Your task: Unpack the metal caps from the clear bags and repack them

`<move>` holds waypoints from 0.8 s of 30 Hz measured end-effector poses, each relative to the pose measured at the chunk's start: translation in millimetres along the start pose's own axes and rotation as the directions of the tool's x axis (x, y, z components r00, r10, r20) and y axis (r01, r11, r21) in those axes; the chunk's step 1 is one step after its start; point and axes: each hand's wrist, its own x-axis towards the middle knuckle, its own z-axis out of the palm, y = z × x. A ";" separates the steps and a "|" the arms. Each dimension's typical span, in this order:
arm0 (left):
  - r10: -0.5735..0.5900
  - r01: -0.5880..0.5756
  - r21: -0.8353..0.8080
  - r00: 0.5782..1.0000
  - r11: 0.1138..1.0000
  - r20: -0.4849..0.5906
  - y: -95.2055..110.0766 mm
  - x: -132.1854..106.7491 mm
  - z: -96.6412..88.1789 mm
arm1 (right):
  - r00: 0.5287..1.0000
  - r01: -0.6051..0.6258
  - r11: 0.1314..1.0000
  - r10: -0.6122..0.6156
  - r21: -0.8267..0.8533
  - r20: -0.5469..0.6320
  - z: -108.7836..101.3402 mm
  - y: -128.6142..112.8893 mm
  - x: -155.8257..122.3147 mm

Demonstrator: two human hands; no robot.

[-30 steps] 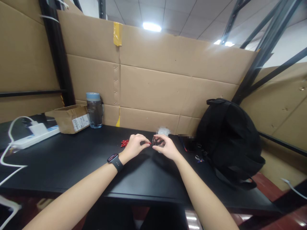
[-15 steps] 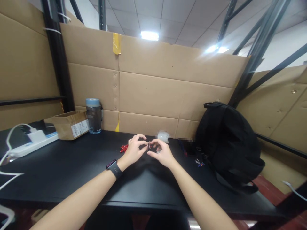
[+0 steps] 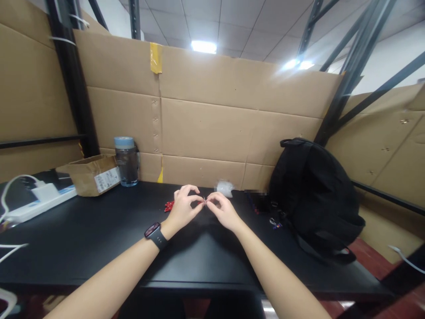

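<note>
My left hand (image 3: 183, 206) and my right hand (image 3: 223, 209) meet fingertip to fingertip above the black table (image 3: 99, 230). Both pinch a tiny thin part (image 3: 204, 201) between thumb and forefinger; it is too small to name. A dark watch (image 3: 153, 233) sits on my left wrist. A little heap of small red pieces (image 3: 168, 205) lies on the table just left of my left hand. A small clear plastic bag (image 3: 225, 187) lies behind my right hand by the cardboard wall.
A black backpack (image 3: 315, 195) stands at the right of the table. A blue-lidded water bottle (image 3: 125, 160), an open cardboard box (image 3: 89, 173) and a white power strip (image 3: 33, 201) with cables are at the left. Cardboard panels (image 3: 215, 119) wall the back.
The small dark ring seen between my fingers half a second ago no longer shows. My hands have drawn closer, the fingertips now touching in a pinch.
</note>
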 end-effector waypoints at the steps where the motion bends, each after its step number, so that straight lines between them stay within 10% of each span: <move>1: 0.011 -0.011 -0.003 1.000 1.000 0.011 -0.2 -0.1 -0.1 | 1.000 0.001 1.000 -0.001 -0.004 0.004 0.5 0.3 0.0; 9: -0.063 0.072 -0.169 0.996 0.983 0.061 1.3 1.4 -2.7 | 0.996 0.086 0.989 -0.082 -0.119 0.043 1.6 0.3 -3.5; 17: 0.070 -0.072 -0.006 0.945 0.997 0.319 -7.1 -3.0 2.0 | 0.990 0.139 0.960 -0.131 -0.242 0.049 -9.0 -4.5 -3.2; 24: -0.032 -0.001 0.180 0.983 0.984 0.180 -47.2 9.6 -25.9 | 0.974 0.091 0.903 0.006 -0.420 0.225 -16.2 3.4 -8.5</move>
